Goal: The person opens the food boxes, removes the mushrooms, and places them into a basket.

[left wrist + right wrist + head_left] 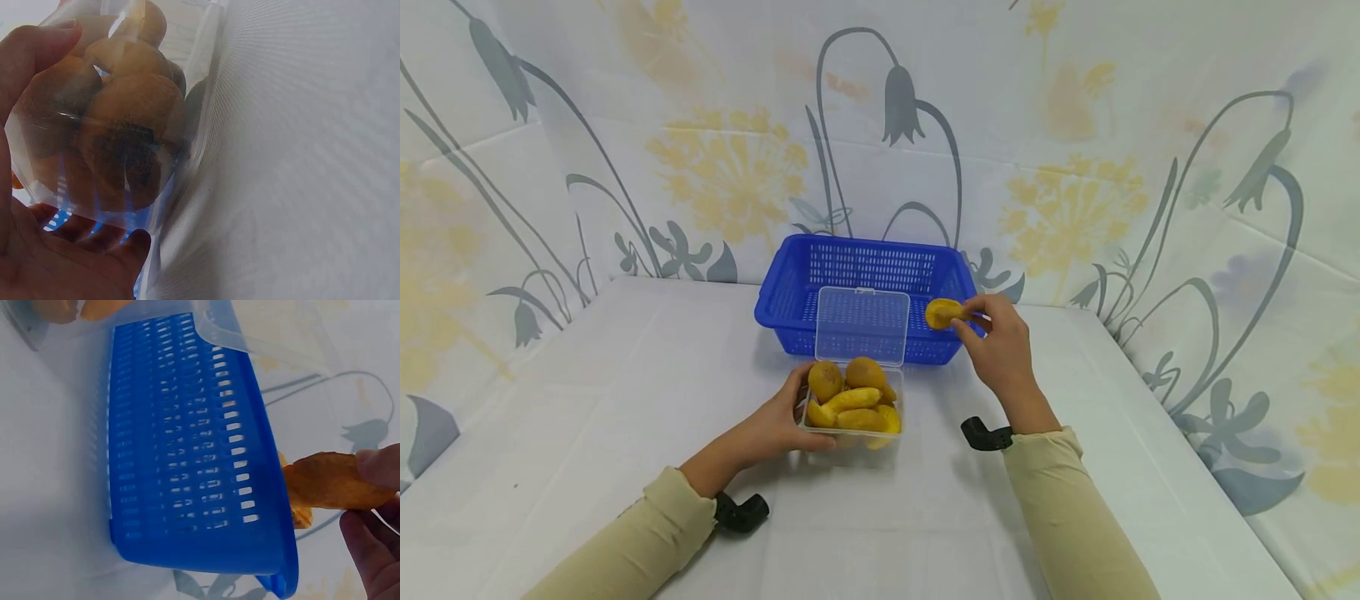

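Leftmost, the left hand (786,412) gripped a clear plastic box (850,432), its thumb and fingers curled about one side. Yellow lumps (853,400), some round, some long and curved, were heaped inside; the flat, see-through lid (862,327) stood raised before a perforated blue basket (790,340). Near the basket's right end was a golden piece (942,314), broad and rounded at one tip, pinched between the right hand's (1003,346) thumb and fingers.

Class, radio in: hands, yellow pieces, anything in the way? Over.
Left hand gripping clear box, yellow pieces inside. Right hand pinching another yellow piece near right end of blue basket. Open lid stands before basket's middle, possible obstruction.
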A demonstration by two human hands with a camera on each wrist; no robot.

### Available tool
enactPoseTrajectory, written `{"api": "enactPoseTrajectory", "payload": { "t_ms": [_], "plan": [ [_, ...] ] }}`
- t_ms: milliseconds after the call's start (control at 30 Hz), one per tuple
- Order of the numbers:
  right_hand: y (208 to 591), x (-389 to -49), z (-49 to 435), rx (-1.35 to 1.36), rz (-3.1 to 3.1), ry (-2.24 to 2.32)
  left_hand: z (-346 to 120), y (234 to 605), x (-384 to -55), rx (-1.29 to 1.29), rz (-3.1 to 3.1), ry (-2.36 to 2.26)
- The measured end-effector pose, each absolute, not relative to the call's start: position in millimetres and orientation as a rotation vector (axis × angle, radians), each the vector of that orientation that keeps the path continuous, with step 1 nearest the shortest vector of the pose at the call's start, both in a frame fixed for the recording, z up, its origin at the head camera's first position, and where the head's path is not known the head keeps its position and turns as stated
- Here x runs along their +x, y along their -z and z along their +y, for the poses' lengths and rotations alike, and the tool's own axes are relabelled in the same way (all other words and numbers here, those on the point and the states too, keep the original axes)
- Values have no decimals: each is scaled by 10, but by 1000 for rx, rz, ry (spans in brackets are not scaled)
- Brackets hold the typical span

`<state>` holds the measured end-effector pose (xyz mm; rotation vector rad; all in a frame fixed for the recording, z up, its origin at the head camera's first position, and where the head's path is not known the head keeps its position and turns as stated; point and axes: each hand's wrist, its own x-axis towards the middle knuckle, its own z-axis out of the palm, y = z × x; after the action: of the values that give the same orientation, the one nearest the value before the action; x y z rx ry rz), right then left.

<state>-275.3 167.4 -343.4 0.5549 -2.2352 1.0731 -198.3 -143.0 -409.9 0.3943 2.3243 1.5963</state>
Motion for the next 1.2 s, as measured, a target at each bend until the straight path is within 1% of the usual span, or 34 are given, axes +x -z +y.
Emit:
{"api": "enactPoseTrajectory", "payload": {
  "t_ms": [633, 1200],
  "plan": [
    [3592, -2879, 1701, 499, -2270, -1032, -1433, 4108, -1979, 400, 2326, -1607],
    [3599, -2880, 1705, 468, -2297, -1008, -1433, 4109, -1976, 410, 2317, -1620]
  ]
}}
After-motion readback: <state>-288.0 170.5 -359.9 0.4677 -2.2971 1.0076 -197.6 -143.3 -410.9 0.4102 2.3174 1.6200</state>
